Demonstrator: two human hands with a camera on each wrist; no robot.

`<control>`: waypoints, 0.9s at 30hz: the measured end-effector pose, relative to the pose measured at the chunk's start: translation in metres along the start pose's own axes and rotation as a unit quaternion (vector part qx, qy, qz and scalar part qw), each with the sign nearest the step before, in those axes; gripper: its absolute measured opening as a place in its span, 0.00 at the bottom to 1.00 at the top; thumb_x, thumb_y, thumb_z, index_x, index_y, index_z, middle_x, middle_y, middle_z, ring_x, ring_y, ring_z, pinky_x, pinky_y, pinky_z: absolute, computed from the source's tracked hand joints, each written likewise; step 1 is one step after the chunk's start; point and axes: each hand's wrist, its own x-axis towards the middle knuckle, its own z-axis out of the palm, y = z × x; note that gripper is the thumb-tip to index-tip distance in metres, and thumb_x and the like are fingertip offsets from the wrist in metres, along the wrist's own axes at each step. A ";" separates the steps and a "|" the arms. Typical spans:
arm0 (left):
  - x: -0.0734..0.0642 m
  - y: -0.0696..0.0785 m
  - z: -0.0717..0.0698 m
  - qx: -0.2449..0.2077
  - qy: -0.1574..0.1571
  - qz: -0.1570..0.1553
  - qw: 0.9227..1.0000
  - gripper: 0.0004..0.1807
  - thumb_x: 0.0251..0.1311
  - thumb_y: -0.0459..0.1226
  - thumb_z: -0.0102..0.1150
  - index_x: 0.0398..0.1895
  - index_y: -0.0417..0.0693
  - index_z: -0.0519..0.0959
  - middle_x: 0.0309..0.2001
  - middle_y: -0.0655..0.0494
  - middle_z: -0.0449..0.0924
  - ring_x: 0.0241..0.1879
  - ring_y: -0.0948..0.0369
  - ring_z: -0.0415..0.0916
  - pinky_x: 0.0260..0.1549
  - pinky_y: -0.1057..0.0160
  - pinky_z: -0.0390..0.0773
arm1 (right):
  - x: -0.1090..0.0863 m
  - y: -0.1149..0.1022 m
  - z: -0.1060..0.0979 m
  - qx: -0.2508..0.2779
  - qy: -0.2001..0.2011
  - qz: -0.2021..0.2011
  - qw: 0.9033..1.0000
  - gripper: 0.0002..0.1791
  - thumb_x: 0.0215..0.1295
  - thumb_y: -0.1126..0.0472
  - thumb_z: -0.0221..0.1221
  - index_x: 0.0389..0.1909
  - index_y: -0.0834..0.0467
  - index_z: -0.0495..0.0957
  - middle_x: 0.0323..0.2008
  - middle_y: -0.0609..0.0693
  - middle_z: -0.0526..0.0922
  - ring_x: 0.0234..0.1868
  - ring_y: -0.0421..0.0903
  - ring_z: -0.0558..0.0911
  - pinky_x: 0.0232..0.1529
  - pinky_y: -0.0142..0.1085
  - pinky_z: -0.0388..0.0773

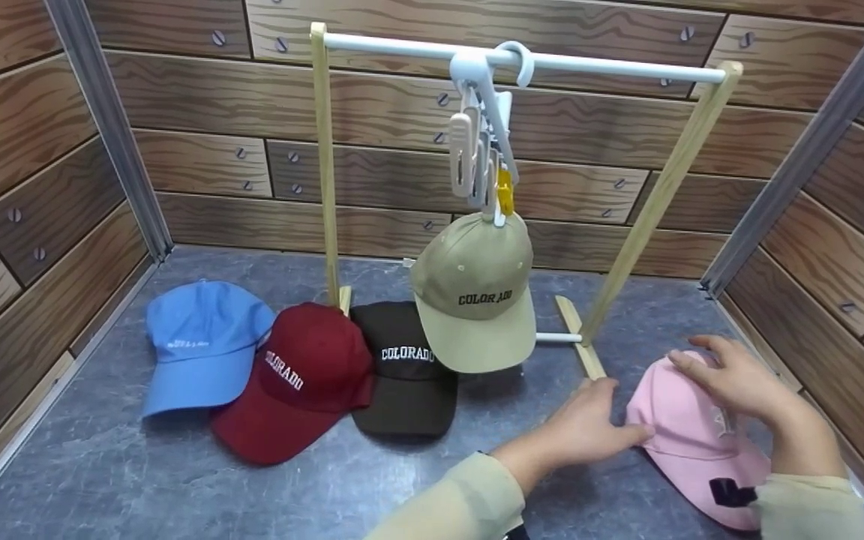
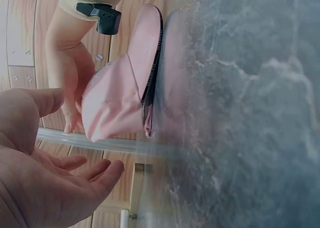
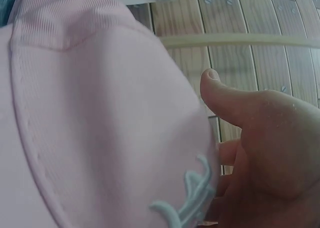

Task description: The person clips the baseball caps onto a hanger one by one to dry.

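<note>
The pink cap [image 1: 691, 420] lies on the right side of the grey table [image 1: 274, 495], crown up, its brim turned toward the near right. It is flanked by both hands. The right hand [image 1: 758, 386] is set at the crown, thumb straight and spread wide, fingers passing behind the fabric; whether they press on it cannot be told. The left hand [image 1: 582, 424] is held at the cap's other side, fingers loosely extended and well parted from the thumb, nothing gripped; contact there cannot be confirmed.

For good handling, the soft crown is probably best supported from both sides, with light, even pressure, so that it is not crushed and the raised embroidery [image 3: 192, 200] is not rubbed.

Beyond, the stand's right upright [image 1: 661, 202] is seen. From its rail [image 1: 612, 67], a clip hanger [image 1: 469, 67] is hung, bearing a tan cap [image 1: 481, 274]. Farther left, black [image 1: 406, 401], red [image 1: 312, 375] and blue [image 1: 203, 337] caps are laid.
</note>
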 end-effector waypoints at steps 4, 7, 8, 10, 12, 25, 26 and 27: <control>0.002 -0.001 0.003 0.002 -0.002 0.007 1.000 0.44 0.68 0.59 0.73 0.80 0.48 0.73 0.74 0.55 0.77 0.74 0.62 0.72 0.72 0.61 0.72 | 0.000 0.007 0.000 -0.001 -0.006 0.000 1.000 0.46 0.89 0.39 0.48 0.77 0.80 0.61 0.72 0.87 0.64 0.72 0.87 0.65 0.67 0.79 0.65; 0.001 0.000 0.004 -0.002 -0.006 0.010 1.000 0.44 0.67 0.59 0.73 0.79 0.46 0.74 0.73 0.55 0.78 0.74 0.62 0.72 0.72 0.62 0.72 | 0.000 0.010 -0.001 0.008 -0.016 0.000 1.000 0.45 0.91 0.40 0.44 0.77 0.81 0.59 0.72 0.87 0.65 0.72 0.87 0.65 0.67 0.79 0.66; 0.002 0.000 0.004 -0.004 -0.006 0.010 1.000 0.44 0.67 0.59 0.73 0.79 0.46 0.74 0.73 0.56 0.78 0.74 0.62 0.72 0.72 0.62 0.72 | 0.000 0.010 -0.001 0.011 -0.019 0.000 1.000 0.44 0.92 0.40 0.42 0.77 0.81 0.59 0.72 0.87 0.65 0.72 0.87 0.65 0.66 0.79 0.67; 0.002 0.000 0.005 -0.008 -0.005 0.005 1.000 0.43 0.66 0.59 0.74 0.78 0.47 0.75 0.72 0.57 0.78 0.73 0.62 0.73 0.71 0.62 0.73 | 0.001 0.012 0.000 0.018 -0.025 -0.001 1.000 0.44 0.92 0.40 0.40 0.78 0.81 0.59 0.72 0.87 0.65 0.72 0.87 0.65 0.66 0.79 0.67; 0.002 0.000 0.006 -0.010 -0.003 0.001 1.000 0.42 0.65 0.58 0.75 0.77 0.48 0.76 0.70 0.58 0.80 0.71 0.63 0.75 0.70 0.62 0.74 | 0.002 0.015 0.001 0.024 -0.025 -0.005 0.999 0.44 0.92 0.41 0.40 0.77 0.81 0.59 0.72 0.87 0.65 0.73 0.87 0.65 0.67 0.79 0.67; 0.004 -0.001 0.015 -0.047 -0.014 0.035 0.998 0.32 0.63 0.50 0.80 0.66 0.49 0.81 0.54 0.63 0.84 0.55 0.69 0.80 0.58 0.68 0.79 | 0.002 0.020 0.006 0.065 -0.039 0.021 0.997 0.48 0.91 0.36 0.38 0.81 0.79 0.54 0.75 0.86 0.61 0.75 0.87 0.62 0.69 0.79 0.65; 0.004 -0.001 0.016 -0.046 -0.014 0.038 0.998 0.31 0.62 0.50 0.80 0.65 0.49 0.82 0.53 0.64 0.84 0.53 0.69 0.80 0.57 0.68 0.79 | 0.002 0.019 0.007 0.066 -0.039 0.020 0.997 0.47 0.91 0.37 0.38 0.81 0.80 0.54 0.75 0.86 0.61 0.75 0.87 0.62 0.69 0.79 0.65; 0.005 -0.001 0.017 -0.045 -0.015 0.039 0.998 0.31 0.63 0.49 0.80 0.65 0.50 0.82 0.52 0.64 0.83 0.52 0.70 0.79 0.56 0.69 0.79 | 0.003 0.018 0.008 0.067 -0.039 0.018 0.997 0.47 0.92 0.37 0.39 0.80 0.80 0.55 0.75 0.86 0.61 0.75 0.87 0.62 0.69 0.78 0.65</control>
